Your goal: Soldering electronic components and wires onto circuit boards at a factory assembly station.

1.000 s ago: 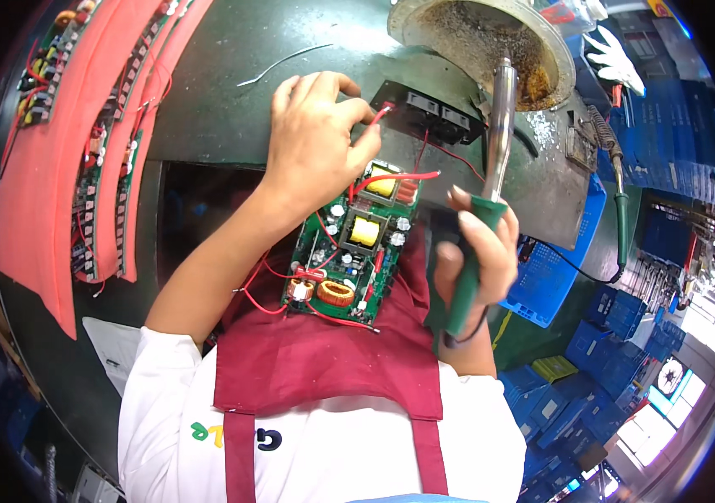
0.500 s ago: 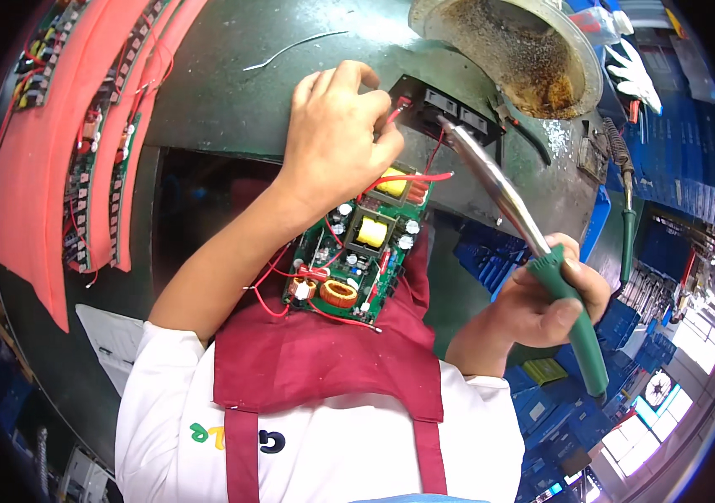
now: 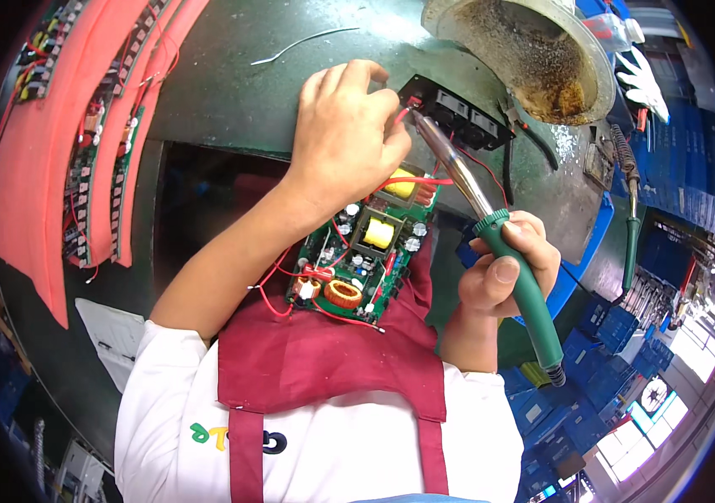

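My right hand (image 3: 512,267) is wrapped round the green handle of a soldering iron (image 3: 466,180). The iron's metal tip meets the left end of a black socket panel (image 3: 458,111), beside a small red part there. My left hand (image 3: 347,126) is closed at that same end, with a red wire (image 3: 402,116) pinched by the fingertips, which are partly hidden. Below the left hand, a green circuit board (image 3: 357,251) with yellow transformers, a copper coil and loose red wires lies at the table edge against my maroon apron.
A metal bowl with a burnt inside (image 3: 533,59) stands behind the panel. Pliers (image 3: 535,142) lie right of it. A loose wire (image 3: 303,44) rests on the table. Pink foam strips (image 3: 34,184) with circuit boards fill the left. Another soldering iron (image 3: 631,218) sits at the right.
The soldering iron has moved left, its tip going from the panel's middle to its left end by the red wire. My left hand stays at the panel. The view has shifted slightly.
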